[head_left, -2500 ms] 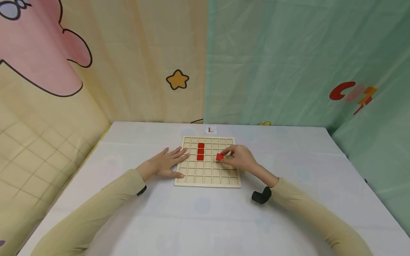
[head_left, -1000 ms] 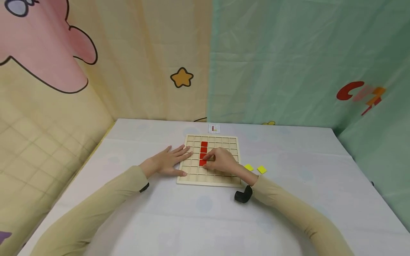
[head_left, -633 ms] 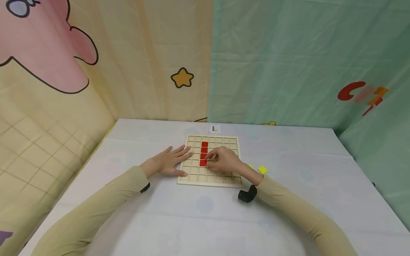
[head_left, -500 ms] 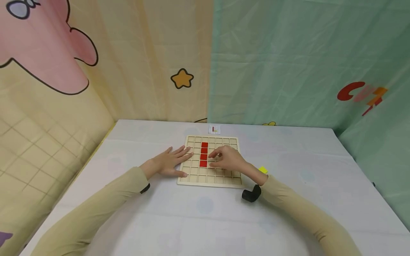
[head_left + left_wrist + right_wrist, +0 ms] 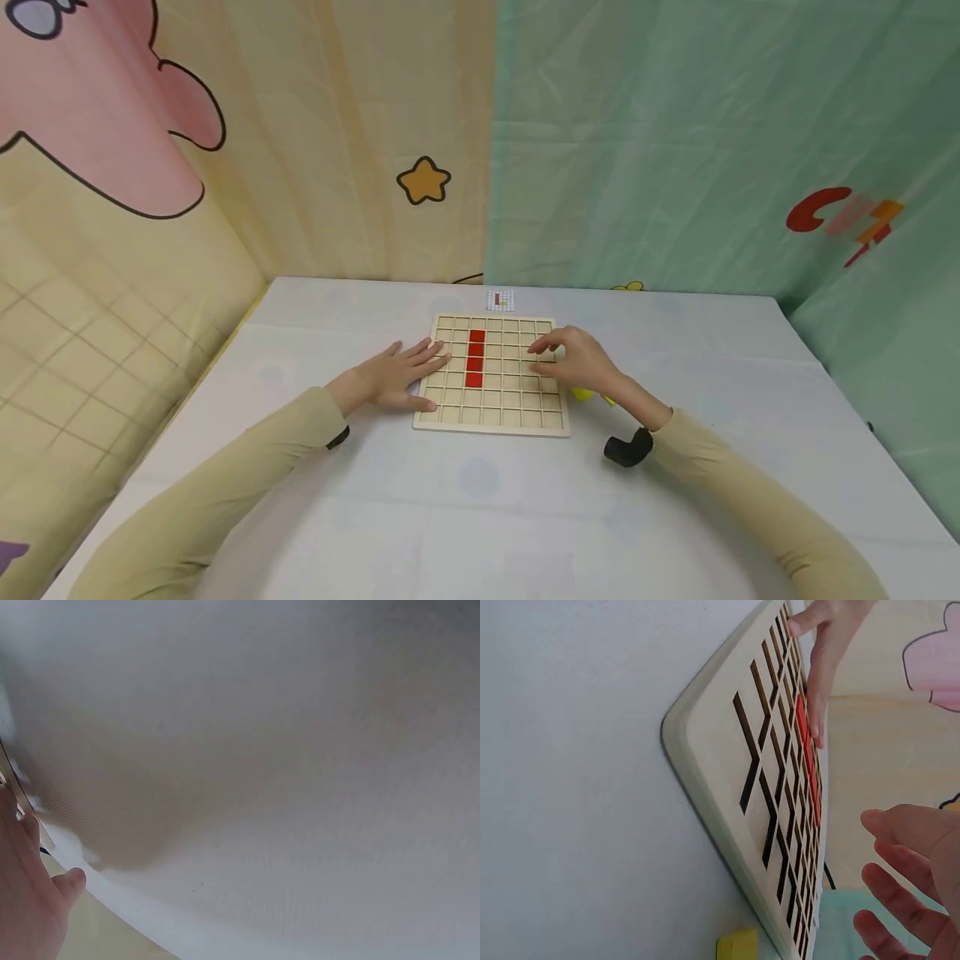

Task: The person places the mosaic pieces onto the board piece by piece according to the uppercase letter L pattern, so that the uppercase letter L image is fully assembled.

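A wooden grid board [image 5: 525, 421] lies flat on the table in the head view. Several red square tiles [image 5: 476, 358] fill a straight column of its cells, left of the middle. My left hand [image 5: 393, 379] rests spread on the board's left edge, holding nothing; in the left wrist view that hand [image 5: 30, 892] shows at the lower left. Over the board's right side is my right hand [image 5: 581, 362], thumb and fingers apart with nothing between them. Yellow tiles [image 5: 582, 393] lie just beyond the right edge, partly hidden under that hand; one yellow tile [image 5: 737, 946] shows in the right wrist view.
A small printed card [image 5: 500, 301] with a coloured grid pattern lies behind the board. The white-covered table [image 5: 480, 517] is backed by printed curtains [image 5: 637, 150]. Black wrist mounts [image 5: 628, 448] stick out below the sleeves.
My right hand set a red tile into the lower end of the column, released it, and moved right across the board toward the yellow tiles. The left hand stayed on the board's edge.
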`<state>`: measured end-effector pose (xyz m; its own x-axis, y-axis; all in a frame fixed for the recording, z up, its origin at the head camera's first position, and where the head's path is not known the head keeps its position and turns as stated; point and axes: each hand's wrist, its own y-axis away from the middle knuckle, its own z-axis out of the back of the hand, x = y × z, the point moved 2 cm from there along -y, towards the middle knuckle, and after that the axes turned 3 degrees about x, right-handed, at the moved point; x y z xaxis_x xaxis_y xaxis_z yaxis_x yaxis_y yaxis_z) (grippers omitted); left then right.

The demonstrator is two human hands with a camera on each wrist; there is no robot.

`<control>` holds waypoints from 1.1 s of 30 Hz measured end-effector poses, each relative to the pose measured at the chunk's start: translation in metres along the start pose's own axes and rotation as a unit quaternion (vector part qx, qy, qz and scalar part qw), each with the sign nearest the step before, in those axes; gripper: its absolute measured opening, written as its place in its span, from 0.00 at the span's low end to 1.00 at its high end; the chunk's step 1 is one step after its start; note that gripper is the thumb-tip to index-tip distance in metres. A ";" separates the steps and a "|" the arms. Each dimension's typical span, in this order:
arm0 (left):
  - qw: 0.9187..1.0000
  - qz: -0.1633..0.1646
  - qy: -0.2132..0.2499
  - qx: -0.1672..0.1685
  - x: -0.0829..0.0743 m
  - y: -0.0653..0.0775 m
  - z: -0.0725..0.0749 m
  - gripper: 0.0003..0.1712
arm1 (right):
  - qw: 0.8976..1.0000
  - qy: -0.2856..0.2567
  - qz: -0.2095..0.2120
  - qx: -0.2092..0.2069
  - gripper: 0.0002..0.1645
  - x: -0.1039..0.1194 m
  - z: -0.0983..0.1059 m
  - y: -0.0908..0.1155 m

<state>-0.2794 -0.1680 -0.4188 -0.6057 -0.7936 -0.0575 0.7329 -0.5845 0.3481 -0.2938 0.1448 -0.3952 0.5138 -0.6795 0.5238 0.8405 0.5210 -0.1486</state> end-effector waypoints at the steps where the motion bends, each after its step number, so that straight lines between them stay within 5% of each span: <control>1: 1.000 0.000 0.001 0.001 0.000 0.000 0.000 0.51 | 1.000 0.001 0.003 -0.001 0.16 -0.003 0.003 0.002; 13: 1.000 -0.002 0.009 0.001 0.001 0.002 -0.002 0.51 | 0.998 -0.006 0.033 0.045 0.18 -0.043 0.036 0.032; 22: 1.000 -0.006 0.012 0.001 0.002 -0.001 -0.005 0.51 | 0.995 -0.028 0.008 0.098 0.22 -0.075 0.044 0.064; 33: 1.000 -0.007 0.011 -0.008 0.000 0.001 -0.001 0.51 | 0.993 -0.021 0.010 0.113 0.23 -0.099 0.047 0.085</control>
<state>-0.2787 -0.1682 -0.4190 -0.6090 -0.7888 -0.0828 0.7293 -0.5980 0.3326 -0.2811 0.2806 -0.4197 0.5183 -0.6489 0.5571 0.7679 0.6398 0.0309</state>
